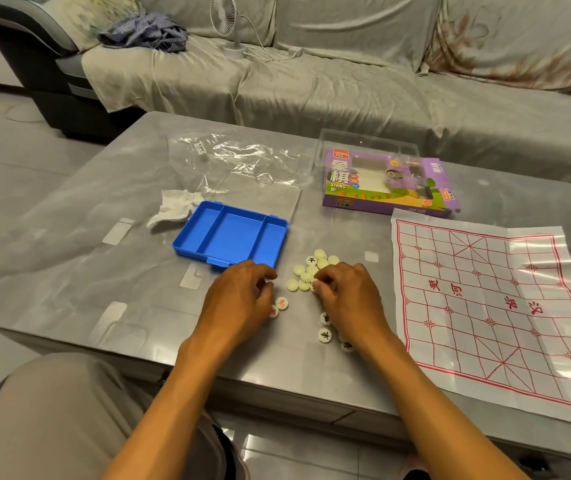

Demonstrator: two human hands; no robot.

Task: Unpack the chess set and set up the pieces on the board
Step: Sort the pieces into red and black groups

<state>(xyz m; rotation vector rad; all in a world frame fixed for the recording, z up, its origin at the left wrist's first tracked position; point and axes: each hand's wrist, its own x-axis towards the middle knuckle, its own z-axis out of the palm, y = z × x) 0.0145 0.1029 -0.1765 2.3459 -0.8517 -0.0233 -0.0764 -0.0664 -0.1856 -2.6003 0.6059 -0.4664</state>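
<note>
Several cream round xiangqi pieces [306, 271] lie in a loose pile on the grey table [69, 244], just in front of the empty blue tray [230, 233]. My right hand [346, 299] rests on the pile's near side, fingertips pinching a piece. My left hand [239, 296] hovers left of the pile with curled fingers; two red-marked pieces [281, 303] lie by its fingertips. Black-marked pieces [324, 335] sit beside my right wrist. The paper board [485, 306], with red lines, lies flat to the right and carries no pieces.
The purple game box [384, 183] and a clear plastic lid [367, 143] stand behind the board. A clear wrapper [239, 157] and a crumpled tissue [173, 207] lie behind the tray. A covered sofa with a small fan [228, 22] runs along the back.
</note>
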